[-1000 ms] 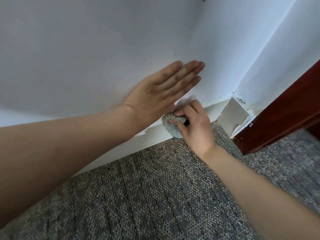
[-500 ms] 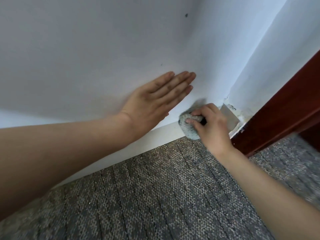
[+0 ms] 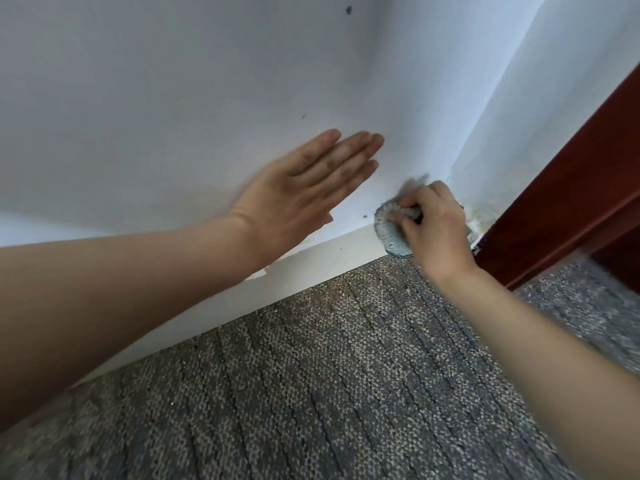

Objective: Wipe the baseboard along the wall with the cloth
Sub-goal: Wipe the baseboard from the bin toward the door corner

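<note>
Now, by size: wall (image 3: 173, 98) fills the upper view, white, with a few small dark specks. Carpet (image 3: 311, 393), grey and ribbed, runs up to the foot of the wall. Door frame (image 3: 571, 188), dark red wood, stands right of the wall's corner. Baseboard (image 3: 329, 261), off-white, lies along the wall's bottom edge above the carpet; paint is chipped at its top edge near your left wrist. Your left hand (image 3: 298, 199) is pressed flat on the wall above the baseboard, fingers straight and together, holding nothing. Your right hand (image 3: 433, 226) sits low at the wall's corner, fingers curled tight on the cloth (image 3: 389, 233). Cloth: bunched, pale blue-grey, touching the baseboard at its corner end, lower edge at the carpet line.
</note>
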